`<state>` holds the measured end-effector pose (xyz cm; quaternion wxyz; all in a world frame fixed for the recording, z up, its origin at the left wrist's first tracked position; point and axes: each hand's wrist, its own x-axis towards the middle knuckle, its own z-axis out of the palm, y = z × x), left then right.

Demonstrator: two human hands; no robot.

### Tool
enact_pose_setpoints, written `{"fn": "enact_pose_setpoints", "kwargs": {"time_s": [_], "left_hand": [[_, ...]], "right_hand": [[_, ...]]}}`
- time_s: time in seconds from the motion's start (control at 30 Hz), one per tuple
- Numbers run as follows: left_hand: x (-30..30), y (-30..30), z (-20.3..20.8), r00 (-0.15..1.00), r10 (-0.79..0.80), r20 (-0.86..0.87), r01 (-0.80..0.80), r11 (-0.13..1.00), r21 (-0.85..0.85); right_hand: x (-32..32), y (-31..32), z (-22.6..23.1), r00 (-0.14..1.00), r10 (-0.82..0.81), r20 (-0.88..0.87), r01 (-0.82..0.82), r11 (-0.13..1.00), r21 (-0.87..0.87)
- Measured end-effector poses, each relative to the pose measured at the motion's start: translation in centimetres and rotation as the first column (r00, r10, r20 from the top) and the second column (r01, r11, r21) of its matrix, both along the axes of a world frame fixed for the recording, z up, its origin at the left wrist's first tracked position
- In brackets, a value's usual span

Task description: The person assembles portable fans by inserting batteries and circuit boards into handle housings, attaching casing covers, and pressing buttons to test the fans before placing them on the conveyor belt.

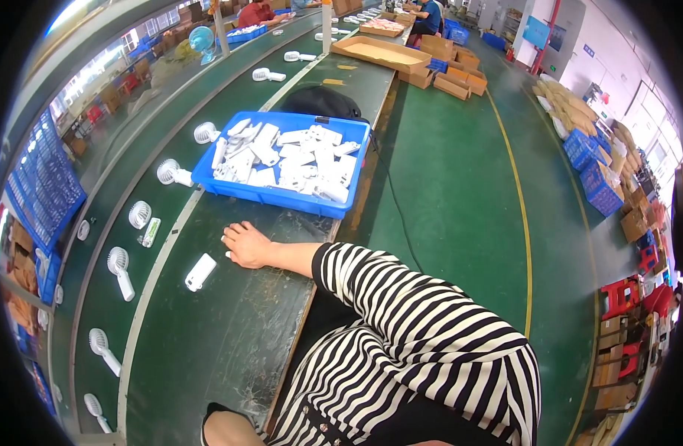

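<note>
Left of centre in the frame, the right hand (246, 246), fingers slightly spread, is over the counter (215, 334), between a white casing (201, 272) and a blue bin (271, 196).

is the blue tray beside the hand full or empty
Well filled, not empty: white plastic parts lie heaped across the tray, with some blue floor showing between them.

Factory hall, green conveyor (100, 305), white handheld fans (118, 262), cardboard cartons (451, 85)
</note>
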<state>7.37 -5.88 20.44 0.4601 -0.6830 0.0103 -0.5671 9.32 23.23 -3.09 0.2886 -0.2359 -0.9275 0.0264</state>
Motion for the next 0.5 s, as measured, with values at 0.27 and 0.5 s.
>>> {"fn": "enact_pose_setpoints", "kwargs": {"time_s": [0.27,0.5], "left_hand": [[1.9,-2.0,-13.1,0.682,0.730,0.033,0.066,-0.016,-0.998],[-0.1,-7.3,-23.9,0.229,0.944,-0.239,-0.215,-0.191,-0.958]], "right_hand": [[-1.4,-0.6,-0.5,1.000,0.015,-0.019,-0.016,0.999,-0.047],[-0.4,-0.3,-0.2,1.000,0.024,0.019,-0.022,0.995,-0.097]]}}
